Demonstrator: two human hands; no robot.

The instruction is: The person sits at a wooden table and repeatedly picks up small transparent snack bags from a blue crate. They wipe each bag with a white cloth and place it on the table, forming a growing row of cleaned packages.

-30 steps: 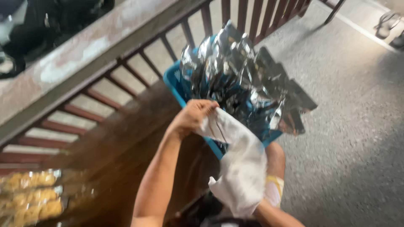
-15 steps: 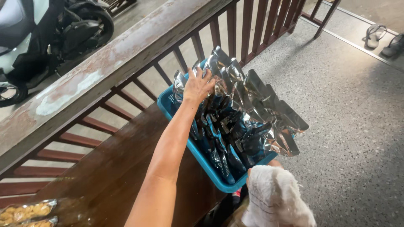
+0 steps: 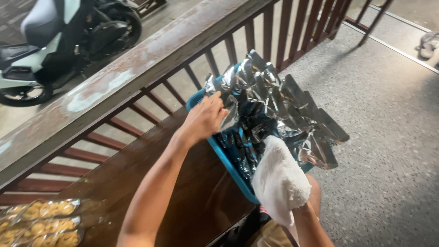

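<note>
Standing behind the rusty railing point(image 3: 114, 80) is a scooter point(image 3: 59, 41); below it a dark wooden table point(image 3: 151, 183) bears a blue bin point(image 3: 228, 162) heaped with silver foil pouches point(image 3: 283, 105) at its far edge. The left hand point(image 3: 206, 118) pinches one pouch's top. The right hand point(image 3: 280, 180), wrapped in white cloth, hovers beside the bin; its fingers are hidden. Snack packs point(image 3: 41, 219) lie at the near-left corner.

This looks like a covered porch of a home beside a street. A weathered railing point(image 3: 137, 64) with red-brown balusters borders a speckled stone floor point(image 3: 388, 137); a parked scooter point(image 3: 59, 41) stands outside it, and sandals point(image 3: 427, 43) lie at the floor's far edge.
</note>
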